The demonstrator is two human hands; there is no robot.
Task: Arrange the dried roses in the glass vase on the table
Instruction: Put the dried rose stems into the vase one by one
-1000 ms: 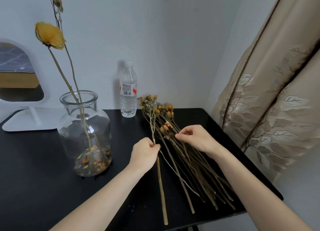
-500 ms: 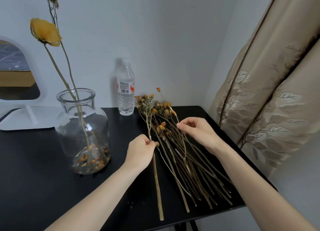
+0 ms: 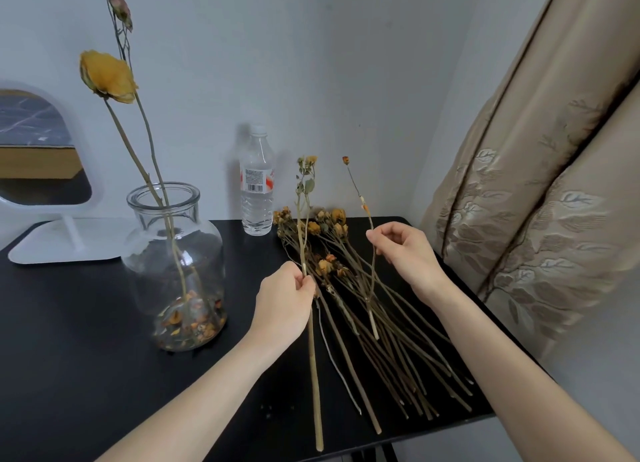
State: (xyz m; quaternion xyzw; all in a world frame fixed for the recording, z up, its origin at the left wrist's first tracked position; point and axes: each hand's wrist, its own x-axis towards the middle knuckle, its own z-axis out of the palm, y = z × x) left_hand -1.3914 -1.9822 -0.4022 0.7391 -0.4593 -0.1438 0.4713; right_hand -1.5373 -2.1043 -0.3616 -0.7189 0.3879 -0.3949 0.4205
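A clear glass vase (image 3: pixel 149 281) stands on the left of the black table (image 3: pixel 69 340), with dried petals at its bottom and two tall stems in it, one topped by a yellow dried rose (image 3: pixel 107 77). A pile of dried roses (image 3: pixel 346 281) lies on the table's right half. My left hand (image 3: pixel 284 305) grips a long thick stem (image 3: pixel 313 357) raised upright, its small buds above the pile. My right hand (image 3: pixel 401 250) pinches a thin stem (image 3: pixel 372 274) with a tiny orange bud, lifted off the pile.
A plastic water bottle (image 3: pixel 257 184) stands at the back against the wall. A white mirror on a stand (image 3: pixel 52 239) sits at the back left. A beige curtain (image 3: pixel 536 184) hangs close to the table's right edge.
Both hands have risen from the pile. The left has tilted its thick stem up to upright, and the right has pulled a thin stem clear of the bunch.
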